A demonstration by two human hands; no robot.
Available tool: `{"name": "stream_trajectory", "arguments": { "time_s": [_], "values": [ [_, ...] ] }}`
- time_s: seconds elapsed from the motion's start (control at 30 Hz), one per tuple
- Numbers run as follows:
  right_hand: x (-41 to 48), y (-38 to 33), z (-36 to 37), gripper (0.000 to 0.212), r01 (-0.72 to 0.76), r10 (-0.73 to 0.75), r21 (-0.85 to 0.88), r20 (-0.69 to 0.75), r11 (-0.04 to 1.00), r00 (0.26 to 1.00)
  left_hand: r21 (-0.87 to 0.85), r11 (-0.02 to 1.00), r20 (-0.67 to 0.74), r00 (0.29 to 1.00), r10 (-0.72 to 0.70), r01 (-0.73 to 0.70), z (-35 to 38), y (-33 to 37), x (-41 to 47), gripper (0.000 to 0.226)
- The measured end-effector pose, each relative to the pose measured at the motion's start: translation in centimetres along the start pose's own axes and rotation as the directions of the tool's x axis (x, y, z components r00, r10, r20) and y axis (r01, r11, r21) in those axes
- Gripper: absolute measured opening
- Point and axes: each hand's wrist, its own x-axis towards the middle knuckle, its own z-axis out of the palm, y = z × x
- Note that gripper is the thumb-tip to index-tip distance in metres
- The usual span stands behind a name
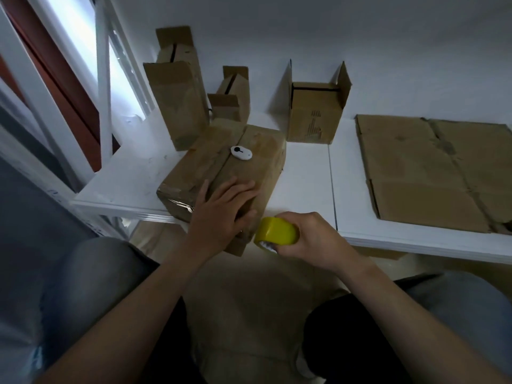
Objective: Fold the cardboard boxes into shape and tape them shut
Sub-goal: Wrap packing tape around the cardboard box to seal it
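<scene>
1. Nearest to me, the right hand (315, 239) has its fingers curled round a yellow roll of packing tape (277, 231), just beside the near end of a closed brown cardboard box (221, 162).
2. I see the left hand (221, 214) flat on this box, fingers straight, pressing the top. The box lies at the front edge of the white tabletop (304, 184).
3. I judge that this box is folded and its taping is under way. A brown open-flap box (315, 112) and a flat brown cardboard sheet (437, 173) are not yet done.
4. Dark print on the open-flap box is too small to read.
</scene>
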Motion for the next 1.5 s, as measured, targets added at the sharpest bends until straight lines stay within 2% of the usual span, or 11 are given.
{"name": "stream_trajectory", "arguments": {
  "time_s": [0.2, 0.3, 0.4, 0.63, 0.77, 0.83, 0.93, 1.1, 1.2, 1.37, 1.5],
  "values": [
    [1.2, -0.3, 0.6, 0.035, -0.08, 0.084, -0.119, 0.021, 0.99, 0.996, -0.017, 1.0, 0.001, 1.0, -0.005, 0.005, 0.0, -0.2, -0.1, 0.054],
    [1.8, -0.1, 1.0, 0.041, -0.117, 0.132, -0.206, 0.058, 0.971, 0.99, -0.014, 1.0, 0.01, 1.0, 0.015, -0.015, 0.1, -0.6, -0.1, 0.063],
    [2.1, 0.1, 1.1, 0.051, -0.116, 0.125, -0.213, 0.029, 0.97, 0.992, 0.029, 0.999, 0.0, 0.999, 0.04, -0.04, 0.4, -0.9, 0.3, 0.07],
    [2.0, 0.7, 0.2, 0.061, -0.079, 0.084, -0.086, 0.045, 0.993, 0.995, 0.096, 0.99, -0.162, 0.98, 0.116, -0.101, 1.9, -1.5, 1.1, 0.047],
    [2.4, 0.4, -1.0, 0.068, -0.028, 0.037, -0.15, 0.059, 0.988, 0.998, 0.089, 0.995, -0.292, 0.954, 0.07, -0.046, 2.6, -1.2, 1.5, 0.038],
    [3.0, -0.1, -2.1, 0.067, -0.02, 0.022, -0.166, 0.012, 0.986, 1.0, 0.082, 0.995, -0.311, 0.948, 0.073, -0.05, 2.8, -1.2, 1.5, 0.037],
    [4.9, -0.7, -3.9, 0.037, 0.021, -0.039, -0.178, -0.099, 0.984, 0.994, 0.019, 0.999, -0.268, 0.962, 0.045, -0.042, 2.7, -1.4, 1.6, 0.04],
    [11.1, -1.7, -4.7, 0.024, 0.026, -0.074, -0.204, -0.232, 0.979, 0.97, -0.169, 0.986, -0.108, 0.994, -0.034, 0.015, 1.4, -2.7, 2.5, 0.047],
    [15.5, -2.0, -4.0, 0.03, -0.023, -0.037, -0.215, -0.271, 0.976, 0.962, -0.183, 0.983, -0.042, 0.999, -0.003, -0.005, 0.8, -3.5, 2.6, 0.049],
    [20.3, -1.4, -2.9, 0.049, -0.13, 0.005, -0.525, -0.233, 0.841, 0.972, -0.216, 0.976, -0.056, 0.998, -0.007, -0.005, 0.5, -3.4, 2.6, 0.05],
    [22.7, -0.4, -3.3, 0.049, -0.101, 0.002, -0.53, -0.184, 0.842, 0.983, -0.188, 0.979, -0.061, 0.994, -0.086, 0.073, 0.5, -3.1, 2.1, 0.051]
  ]
}}
